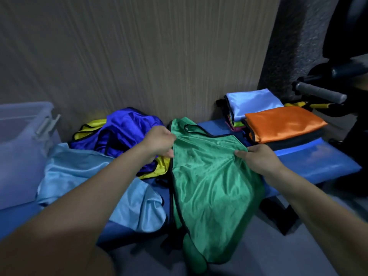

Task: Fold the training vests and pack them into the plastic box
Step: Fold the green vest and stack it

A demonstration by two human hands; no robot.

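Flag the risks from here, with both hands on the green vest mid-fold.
1. The shiny green vest with black trim hangs over the front edge of the blue padded bench; held only by the left hand and right hand near its top, it may slide to the floor.
2. Its left edge lies against the loose pale blue vest; folding may snag it.

Cut off and covered
The plastic box (23,140) runs off the left edge; the folded stack (235,120) hides under two top vests.
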